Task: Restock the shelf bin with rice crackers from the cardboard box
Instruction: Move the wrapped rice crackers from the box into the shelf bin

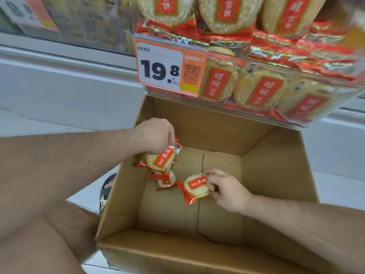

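The left hand grips a small bunch of rice cracker packets just above the cardboard box floor. One loose packet lies below them. The right hand pinches a single packet on the bottom. Above, the shelf bin sits heaped with crackers behind its price tag.

Shelf bin cut off top, right; neighbouring price tag blurred.
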`<state>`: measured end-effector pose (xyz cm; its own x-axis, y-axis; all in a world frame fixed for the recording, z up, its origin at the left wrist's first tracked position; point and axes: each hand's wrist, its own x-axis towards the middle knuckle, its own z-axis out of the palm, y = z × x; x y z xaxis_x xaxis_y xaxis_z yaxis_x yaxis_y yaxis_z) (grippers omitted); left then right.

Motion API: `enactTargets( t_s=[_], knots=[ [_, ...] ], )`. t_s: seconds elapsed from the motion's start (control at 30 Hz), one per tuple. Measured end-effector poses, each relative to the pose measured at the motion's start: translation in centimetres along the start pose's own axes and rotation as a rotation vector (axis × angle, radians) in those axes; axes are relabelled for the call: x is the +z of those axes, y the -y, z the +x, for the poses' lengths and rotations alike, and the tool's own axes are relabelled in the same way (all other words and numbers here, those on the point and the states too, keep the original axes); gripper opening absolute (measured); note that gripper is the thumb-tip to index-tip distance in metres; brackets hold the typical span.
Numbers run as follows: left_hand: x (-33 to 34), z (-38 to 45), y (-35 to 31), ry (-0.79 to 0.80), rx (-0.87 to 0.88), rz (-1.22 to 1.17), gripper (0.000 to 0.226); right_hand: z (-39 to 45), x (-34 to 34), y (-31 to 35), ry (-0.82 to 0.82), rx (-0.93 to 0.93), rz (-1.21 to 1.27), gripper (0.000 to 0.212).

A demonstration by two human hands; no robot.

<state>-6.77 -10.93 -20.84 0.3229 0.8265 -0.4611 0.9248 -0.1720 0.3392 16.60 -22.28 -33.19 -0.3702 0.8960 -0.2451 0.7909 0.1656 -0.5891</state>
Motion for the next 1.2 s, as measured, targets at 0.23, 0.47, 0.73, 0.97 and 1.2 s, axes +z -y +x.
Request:
enactTargets(
  t_s=[0.23, 0.47, 0.73, 0.97, 1.2],
  knots=[
    [-0.4, -2.3, -1.8, -0.097, 0.091, -0.211, 0.034, -5.1, -7.6, 2.9, -0.387, -0.325, -0.177, 0.026],
    [-0.8, -4.4, -4.2, -0.075, 0.164, -0.523, 0.027, -7.8, -11.2, 5.7, -0.555, -0.496, -0.241, 0.043],
    [-0.8, -4.9, -6.1, 0.026, 0.127, -0.87, 0.027, -6.4, -11.2, 7.6, -0.791, -0.448, -0.104, 0.035],
    [1.4, -4.1, -4.3, -0.224, 0.209, -0.031, 0.032, -1.9, -7.2, 2.9, -0.189, 0.004, -0.286, 0.033],
    [3.5, -1.6, -3.0, 0.008, 0.229, 0.068, 0.042, 3.3, 4.4, -1.7, 0.569, 0.231, -0.468, 0.025]
  ],
)
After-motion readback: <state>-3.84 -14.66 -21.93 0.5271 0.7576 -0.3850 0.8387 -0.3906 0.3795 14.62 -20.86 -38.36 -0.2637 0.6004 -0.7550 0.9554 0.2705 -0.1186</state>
